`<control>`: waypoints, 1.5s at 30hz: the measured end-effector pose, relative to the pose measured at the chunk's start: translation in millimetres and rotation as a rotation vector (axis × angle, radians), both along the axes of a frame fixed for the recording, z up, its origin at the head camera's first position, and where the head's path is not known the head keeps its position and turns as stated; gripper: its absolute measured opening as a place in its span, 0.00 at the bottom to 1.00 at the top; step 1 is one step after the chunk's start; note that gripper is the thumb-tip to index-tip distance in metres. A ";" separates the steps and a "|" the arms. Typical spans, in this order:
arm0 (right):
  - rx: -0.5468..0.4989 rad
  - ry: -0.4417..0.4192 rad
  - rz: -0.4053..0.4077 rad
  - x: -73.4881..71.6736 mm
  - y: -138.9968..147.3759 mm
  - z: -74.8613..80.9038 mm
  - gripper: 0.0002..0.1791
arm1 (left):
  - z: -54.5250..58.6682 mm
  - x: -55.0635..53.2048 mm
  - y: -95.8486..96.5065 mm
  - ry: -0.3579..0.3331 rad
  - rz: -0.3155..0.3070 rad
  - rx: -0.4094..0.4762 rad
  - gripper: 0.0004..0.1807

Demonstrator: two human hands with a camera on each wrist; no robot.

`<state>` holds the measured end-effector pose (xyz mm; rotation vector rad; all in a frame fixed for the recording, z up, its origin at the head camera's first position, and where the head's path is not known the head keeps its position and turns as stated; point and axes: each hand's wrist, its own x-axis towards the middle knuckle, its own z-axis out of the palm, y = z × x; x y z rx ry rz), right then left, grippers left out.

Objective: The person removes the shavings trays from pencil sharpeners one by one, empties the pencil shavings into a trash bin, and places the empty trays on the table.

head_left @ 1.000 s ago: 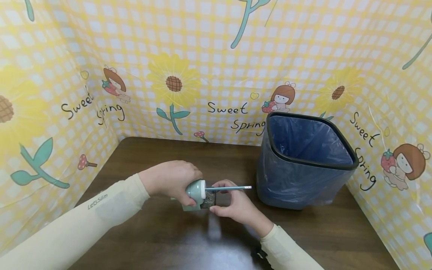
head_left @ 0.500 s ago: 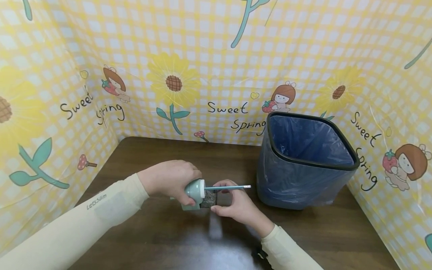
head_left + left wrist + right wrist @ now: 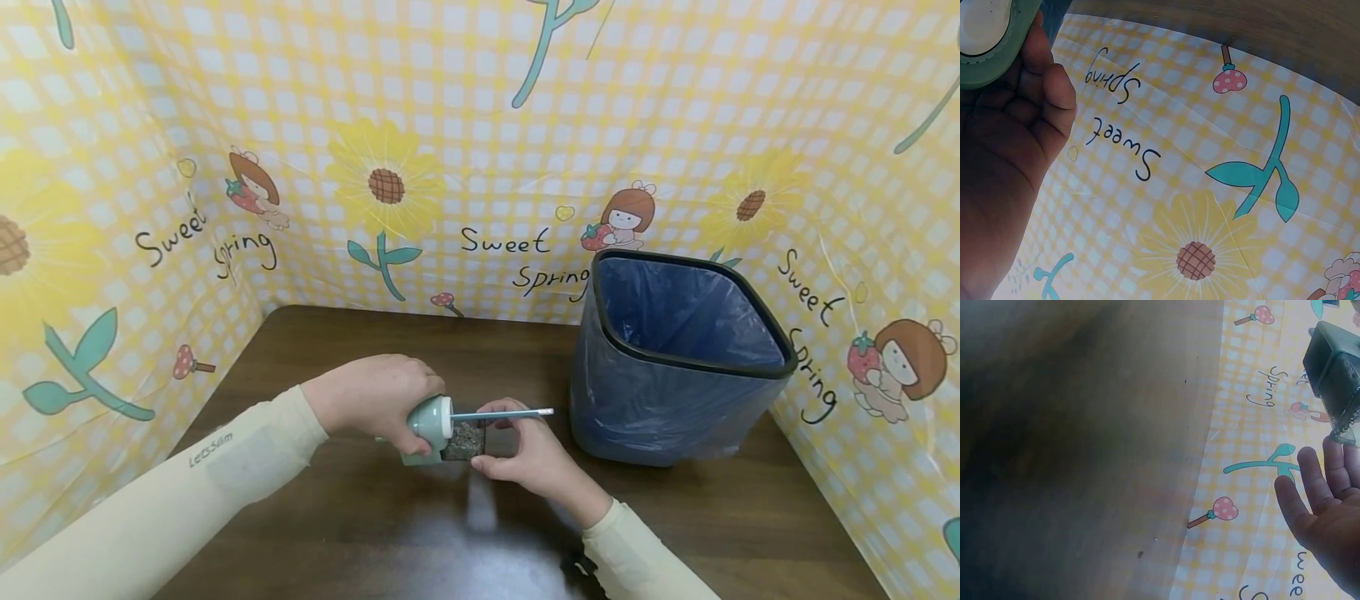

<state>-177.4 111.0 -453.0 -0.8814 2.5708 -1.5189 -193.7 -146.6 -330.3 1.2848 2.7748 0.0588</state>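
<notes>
My left hand (image 3: pixel 378 400) grips a pale green desk pencil sharpener (image 3: pixel 426 423) from above and the side. A blue pencil (image 3: pixel 502 414) with an eraser end sticks out to the right from its white collar. Below the pencil, a see-through shavings drawer (image 3: pixel 463 442), filled with grey shavings, is partly out of the body. Thumb and fingers of my right hand (image 3: pixel 540 460) pinch the drawer's outer end. In the right wrist view the sharpener body (image 3: pixel 1329 353) appears at the upper right. Part of its green casing (image 3: pixel 1019 37) shows in the left wrist view.
A blue trash bin (image 3: pixel 637 417) with a clear liner and black rim stands to the right, close beyond my right hand. Yellow checked sheeting (image 3: pixel 480 150) walls in the back and sides of the dark wooden table (image 3: pixel 337 525).
The left hand, with the sharpener and pencil, has shifted slightly left. More of the shavings drawer shows between the hands. The right hand has barely moved.
</notes>
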 end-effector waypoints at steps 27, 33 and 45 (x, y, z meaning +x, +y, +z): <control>-0.006 0.012 0.000 1.9 4.6 3.6 0.30 | 3.4 -6.4 -2.7 0.049 0.009 -0.030 0.30; 0.009 0.022 0.000 2.7 3.5 1.3 0.29 | 1.9 -9.5 -5.8 0.042 0.014 -0.024 0.30; 0.014 0.048 0.020 1.6 1.5 0.3 0.29 | 0.2 -14.0 -13.3 0.046 0.026 -0.021 0.30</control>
